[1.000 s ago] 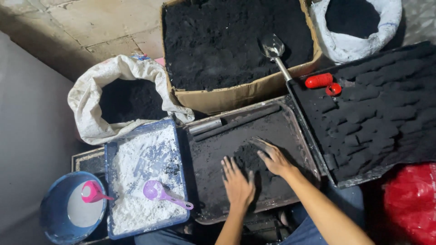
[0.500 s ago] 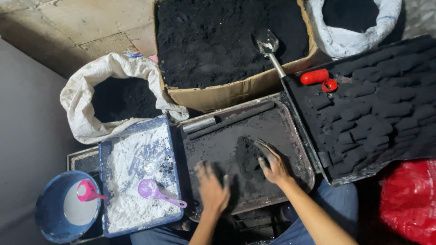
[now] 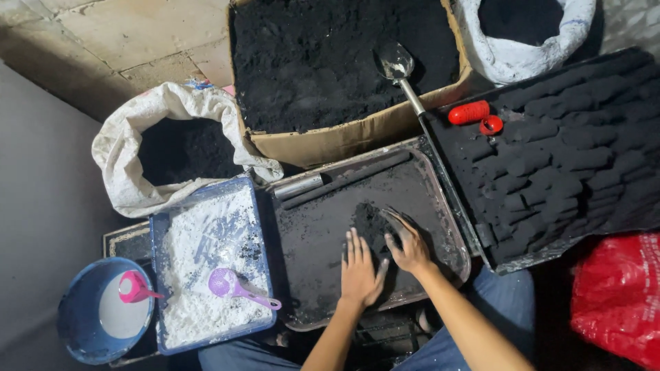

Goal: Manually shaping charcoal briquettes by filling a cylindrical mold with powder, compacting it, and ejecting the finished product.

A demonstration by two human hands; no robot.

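1. Bare stone floor (image 3: 117, 41) shows at the top left; everything else is crowded around my knees, seen from straight above.
2. My left hand (image 3: 360, 269) lies flat, fingers spread and released, palm down on the dark metal tray (image 3: 309, 233), grasping nothing.
3. My right hand (image 3: 407, 242) is cupped with bent fingers against the small heap of black powder (image 3: 370, 221) on the tray; I cannot tell whether any powder is pinched under the fingers, since they hide it.
4. That heap sits right of the tray's middle, touching my right fingertips and just ahead of my left ones.
5. Long side of the tray runs left to right, tilted a little up toward the right; a metal rod (image 3: 344, 180) lies along its far edge on the same line.
6. Beyond the tray stands a cardboard box (image 3: 330, 141) full of black powder, with a metal scoop (image 3: 397, 67) resting in it, handle pointing down toward me.
7. To the right, a black board (image 3: 570, 158) carries rows of dark lumps, hard to tell apart; a red bottle (image 3: 469, 112) and red cap (image 3: 491, 125) lie on it.
8. To the left, a blue tray (image 3: 206, 264) holds white powder and a purple scoop (image 3: 237, 287); a blue bowl (image 3: 75, 323) holds a pink scoop (image 3: 134, 287).
9. Two white sacks (image 3: 137, 154) of black powder are partly cut off, as is a red bag (image 3: 619, 295).
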